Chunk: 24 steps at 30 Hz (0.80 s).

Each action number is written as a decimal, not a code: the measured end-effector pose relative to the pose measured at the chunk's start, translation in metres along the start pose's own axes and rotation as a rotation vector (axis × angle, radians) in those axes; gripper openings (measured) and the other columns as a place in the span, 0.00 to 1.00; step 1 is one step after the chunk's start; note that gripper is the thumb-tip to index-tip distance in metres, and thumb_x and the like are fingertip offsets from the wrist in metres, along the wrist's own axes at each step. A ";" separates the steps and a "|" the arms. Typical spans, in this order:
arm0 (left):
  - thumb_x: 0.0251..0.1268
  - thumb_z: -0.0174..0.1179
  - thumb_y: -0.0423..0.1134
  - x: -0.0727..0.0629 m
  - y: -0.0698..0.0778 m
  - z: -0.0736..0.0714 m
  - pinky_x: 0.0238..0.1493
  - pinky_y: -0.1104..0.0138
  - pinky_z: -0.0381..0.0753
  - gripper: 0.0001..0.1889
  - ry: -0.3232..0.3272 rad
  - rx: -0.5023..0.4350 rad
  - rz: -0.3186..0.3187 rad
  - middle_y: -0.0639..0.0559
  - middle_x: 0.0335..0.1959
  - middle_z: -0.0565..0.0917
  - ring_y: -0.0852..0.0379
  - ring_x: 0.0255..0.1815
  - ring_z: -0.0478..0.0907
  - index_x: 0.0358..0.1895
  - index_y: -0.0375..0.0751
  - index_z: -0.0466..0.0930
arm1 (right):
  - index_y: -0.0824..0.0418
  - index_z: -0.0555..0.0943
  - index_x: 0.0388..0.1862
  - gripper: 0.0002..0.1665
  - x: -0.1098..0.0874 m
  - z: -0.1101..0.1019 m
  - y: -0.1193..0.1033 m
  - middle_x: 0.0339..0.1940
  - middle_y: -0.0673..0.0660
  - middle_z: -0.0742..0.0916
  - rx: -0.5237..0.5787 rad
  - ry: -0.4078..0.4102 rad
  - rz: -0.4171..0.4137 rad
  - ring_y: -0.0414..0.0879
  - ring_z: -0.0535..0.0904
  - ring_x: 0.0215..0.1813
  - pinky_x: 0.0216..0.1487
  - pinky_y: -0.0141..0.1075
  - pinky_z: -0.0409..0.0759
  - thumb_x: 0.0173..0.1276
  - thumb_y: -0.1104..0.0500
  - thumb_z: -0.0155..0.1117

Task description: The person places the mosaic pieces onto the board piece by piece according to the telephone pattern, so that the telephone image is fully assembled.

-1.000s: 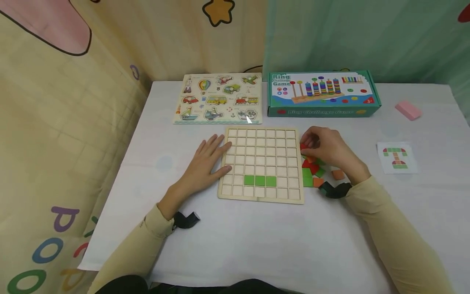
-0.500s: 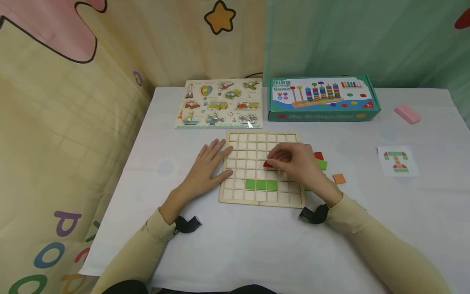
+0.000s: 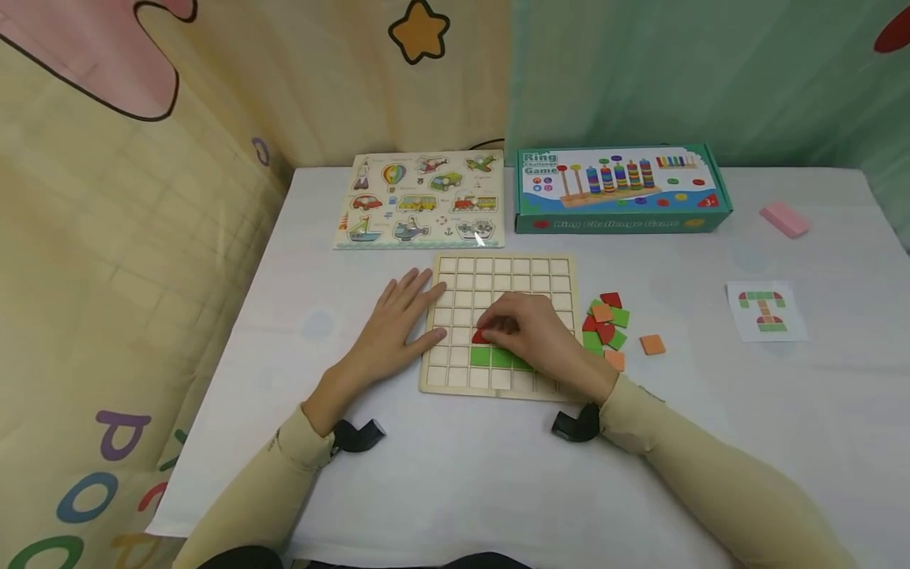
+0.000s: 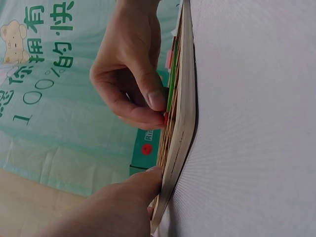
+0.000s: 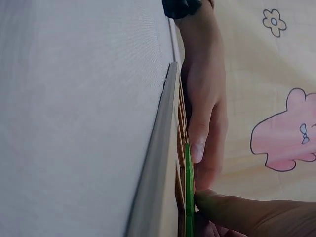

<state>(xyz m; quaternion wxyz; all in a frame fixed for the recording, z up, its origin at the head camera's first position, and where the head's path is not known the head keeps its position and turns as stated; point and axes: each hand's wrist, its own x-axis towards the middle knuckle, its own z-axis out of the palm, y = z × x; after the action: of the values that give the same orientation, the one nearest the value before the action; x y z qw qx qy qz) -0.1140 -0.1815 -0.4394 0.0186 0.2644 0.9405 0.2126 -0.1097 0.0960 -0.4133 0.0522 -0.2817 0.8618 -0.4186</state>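
Note:
A wooden grid board lies on the white table, with several green square tiles in a row near its bottom. My right hand is over the middle of the board and pinches a red tile with a curved edge at the cell just above the leftmost green tile. In the left wrist view, the thumb and fingertips of that right hand meet at the board's surface. My left hand rests with spread, straight fingers on the board's left edge, thumb and fingertip on the frame.
Right of the board lies a loose pile of red, green and orange tiles, with one orange tile apart. Farther right are a pattern card and a pink block. Behind stand a picture puzzle and a Ring Challenge Game box.
My right hand has picked a red tile from the pile and carried it left across the board to the cell above the leftmost green tile. The left hand has stayed in place.

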 end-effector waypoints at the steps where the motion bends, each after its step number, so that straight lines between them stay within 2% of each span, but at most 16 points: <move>1: 0.78 0.57 0.57 0.000 0.000 0.000 0.88 0.46 0.36 0.38 -0.002 -0.002 -0.003 0.45 0.88 0.52 0.45 0.90 0.41 0.84 0.49 0.59 | 0.55 0.91 0.42 0.05 0.000 0.001 0.000 0.38 0.47 0.89 -0.010 -0.007 -0.015 0.37 0.84 0.38 0.42 0.35 0.85 0.69 0.62 0.76; 4: 0.78 0.57 0.57 0.000 -0.001 -0.001 0.88 0.46 0.37 0.38 -0.003 0.000 -0.005 0.44 0.88 0.52 0.44 0.90 0.41 0.85 0.49 0.59 | 0.54 0.91 0.42 0.05 0.000 0.003 0.000 0.40 0.47 0.88 -0.020 -0.031 -0.046 0.37 0.83 0.40 0.44 0.35 0.86 0.69 0.62 0.76; 10: 0.78 0.58 0.57 0.001 0.000 -0.001 0.88 0.45 0.37 0.38 -0.003 -0.005 -0.001 0.44 0.88 0.52 0.43 0.89 0.42 0.84 0.49 0.59 | 0.56 0.90 0.49 0.09 -0.003 -0.001 -0.004 0.44 0.48 0.89 -0.060 -0.078 -0.084 0.38 0.83 0.42 0.46 0.36 0.86 0.70 0.61 0.75; 13: 0.78 0.57 0.57 0.001 0.000 -0.001 0.88 0.46 0.37 0.38 -0.008 0.005 -0.003 0.44 0.88 0.51 0.44 0.90 0.41 0.84 0.49 0.59 | 0.58 0.90 0.49 0.10 -0.005 -0.013 -0.004 0.46 0.49 0.90 -0.077 -0.073 -0.099 0.40 0.85 0.43 0.47 0.38 0.87 0.70 0.62 0.75; 17: 0.78 0.57 0.57 0.002 0.001 -0.002 0.88 0.46 0.36 0.38 -0.005 0.007 -0.007 0.45 0.88 0.52 0.45 0.90 0.41 0.84 0.49 0.59 | 0.61 0.90 0.48 0.10 -0.012 -0.039 0.004 0.47 0.54 0.91 -0.107 -0.009 -0.106 0.45 0.89 0.42 0.47 0.44 0.88 0.68 0.66 0.75; 20: 0.77 0.58 0.57 0.002 0.001 -0.002 0.88 0.46 0.36 0.38 -0.008 0.010 -0.009 0.45 0.88 0.52 0.45 0.90 0.41 0.84 0.49 0.60 | 0.62 0.90 0.49 0.12 -0.022 -0.066 0.019 0.47 0.56 0.92 -0.161 0.044 -0.035 0.48 0.89 0.41 0.46 0.48 0.89 0.68 0.67 0.75; 24: 0.77 0.57 0.58 0.002 0.000 -0.001 0.88 0.46 0.37 0.38 -0.012 0.024 -0.007 0.44 0.88 0.52 0.44 0.90 0.41 0.84 0.49 0.59 | 0.62 0.89 0.54 0.15 -0.032 -0.105 0.043 0.49 0.58 0.91 -0.201 0.027 0.137 0.52 0.87 0.47 0.52 0.54 0.89 0.69 0.63 0.76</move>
<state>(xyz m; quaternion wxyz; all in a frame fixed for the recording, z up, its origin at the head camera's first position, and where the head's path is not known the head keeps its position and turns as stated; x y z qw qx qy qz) -0.1160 -0.1809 -0.4389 0.0218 0.2624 0.9438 0.1996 -0.1361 0.2061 -0.3826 0.0406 -0.2204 0.9172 -0.3296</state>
